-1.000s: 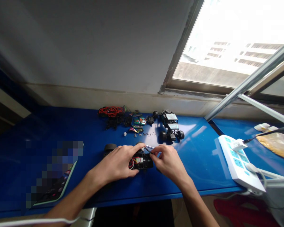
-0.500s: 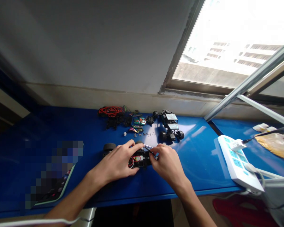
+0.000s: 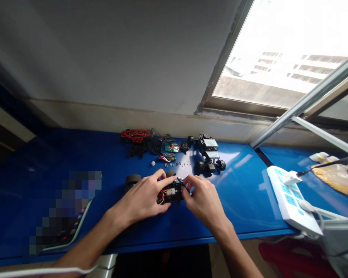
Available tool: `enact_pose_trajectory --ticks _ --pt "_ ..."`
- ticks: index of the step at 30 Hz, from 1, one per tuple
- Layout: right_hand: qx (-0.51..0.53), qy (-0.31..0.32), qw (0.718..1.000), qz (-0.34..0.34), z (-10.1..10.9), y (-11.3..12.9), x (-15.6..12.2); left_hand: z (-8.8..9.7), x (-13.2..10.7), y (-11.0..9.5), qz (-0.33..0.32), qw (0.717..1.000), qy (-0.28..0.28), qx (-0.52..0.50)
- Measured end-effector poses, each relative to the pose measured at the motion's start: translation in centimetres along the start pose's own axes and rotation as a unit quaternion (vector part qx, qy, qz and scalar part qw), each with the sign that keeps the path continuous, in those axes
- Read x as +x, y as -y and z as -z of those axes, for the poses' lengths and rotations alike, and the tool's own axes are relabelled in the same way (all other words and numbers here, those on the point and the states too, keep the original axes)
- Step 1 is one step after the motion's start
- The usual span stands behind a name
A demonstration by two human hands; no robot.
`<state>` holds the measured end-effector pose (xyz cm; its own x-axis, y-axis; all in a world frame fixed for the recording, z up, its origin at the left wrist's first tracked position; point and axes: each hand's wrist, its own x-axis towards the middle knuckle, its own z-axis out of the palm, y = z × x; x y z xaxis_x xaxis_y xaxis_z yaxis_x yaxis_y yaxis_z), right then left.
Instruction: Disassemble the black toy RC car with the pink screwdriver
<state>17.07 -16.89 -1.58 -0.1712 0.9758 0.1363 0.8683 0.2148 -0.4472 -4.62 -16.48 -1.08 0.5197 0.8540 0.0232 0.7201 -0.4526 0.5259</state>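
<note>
A black toy car chassis (image 3: 177,194), with red and white wires and a silver motor-like block in its middle, lies on the blue table near the front edge. My left hand (image 3: 145,194) is wrapped over it, thumb on the near side and fingers on the far side. A fat black wheel (image 3: 132,180) sticks out beyond that hand. At the chassis's right end, thumb and forefinger of my right hand (image 3: 202,195) pinch together. A thin dark piece and a silver rod (image 3: 180,178) show by these fingertips; what exactly they grip is hidden.
Behind the chassis lie a red tube-frame body (image 3: 136,135), a green patterned body shell (image 3: 171,147), small screws (image 3: 181,164) and a white knob (image 3: 153,163). A second toy car (image 3: 209,152) stands right of them. A white power strip (image 3: 290,199) sits at the right edge.
My right hand has shifted slightly left, fingertips closer to the chassis, and less of the silver rod shows. My left hand keeps its hold on the chassis.
</note>
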Motion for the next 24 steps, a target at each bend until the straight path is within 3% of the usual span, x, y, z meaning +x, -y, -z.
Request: enact_pose_trajectory --ticks 6,13,17,24 --pt "0.118 0.013 0.993 -0.025 -0.5 -0.4 0.3 -0.1 -0.1 0.0 -0.009 0.999 -0.018 0.029" --pt "0.229 -0.014 0.973 -0.02 -1.9 -1.0 -0.2 -0.4 -0.1 0.0 0.02 0.996 -0.061 0.055" --pt "0.253 -0.017 0.967 0.015 -1.9 -1.0 -1.2 -0.5 -0.4 0.3 0.028 0.995 -0.076 0.058" --pt "0.232 -0.044 0.972 0.018 -1.4 -0.8 -2.7 -0.7 -0.4 0.4 0.051 0.991 -0.087 0.082"
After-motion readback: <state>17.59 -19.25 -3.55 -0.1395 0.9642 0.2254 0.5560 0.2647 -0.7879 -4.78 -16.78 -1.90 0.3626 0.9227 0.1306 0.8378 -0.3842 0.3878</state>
